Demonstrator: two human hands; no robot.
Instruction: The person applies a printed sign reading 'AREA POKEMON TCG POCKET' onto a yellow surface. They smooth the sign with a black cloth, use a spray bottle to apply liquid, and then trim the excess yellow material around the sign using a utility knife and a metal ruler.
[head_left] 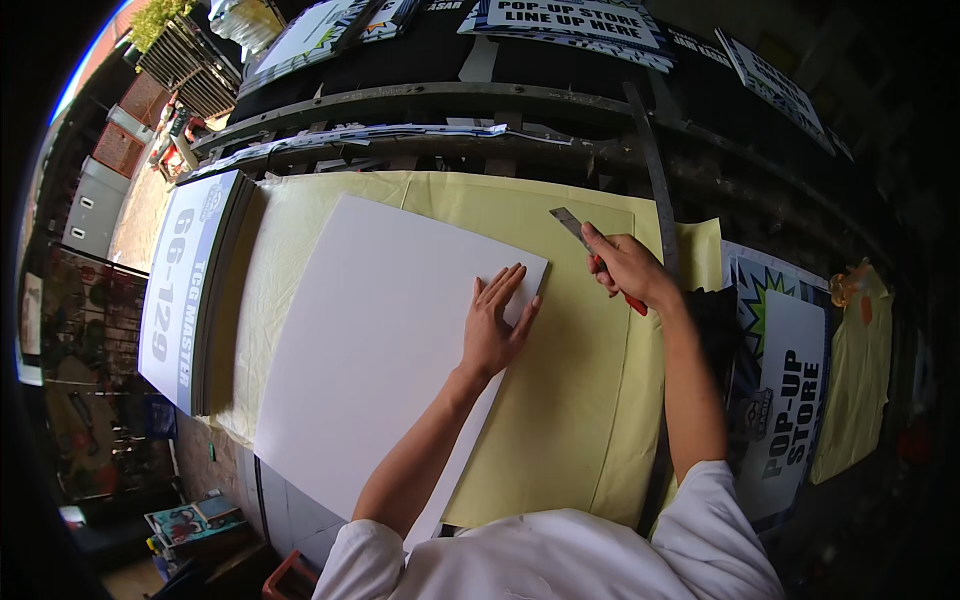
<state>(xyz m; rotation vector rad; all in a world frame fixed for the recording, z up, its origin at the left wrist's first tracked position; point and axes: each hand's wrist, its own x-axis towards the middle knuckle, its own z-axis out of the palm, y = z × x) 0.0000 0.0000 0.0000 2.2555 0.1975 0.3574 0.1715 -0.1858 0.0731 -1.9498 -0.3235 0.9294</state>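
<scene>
- left hand [497, 325] flat, fingers spread narrow, pressing white board [370, 350]
- right hand [628, 268] fingers wrapped around utility knife [585, 243], blade near board edge
- yellow sheet [590, 380] underneath

Bright daylight centre, dark vignetted fisheye rim, edges bent.

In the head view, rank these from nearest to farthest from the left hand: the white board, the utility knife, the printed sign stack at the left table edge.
1. White board: directly under the left hand, which lies flat on its right edge.
2. Utility knife: to the right, held in the right hand, blade pointing up-left.
3. Printed sign stack: far left, at the table edge.
</scene>
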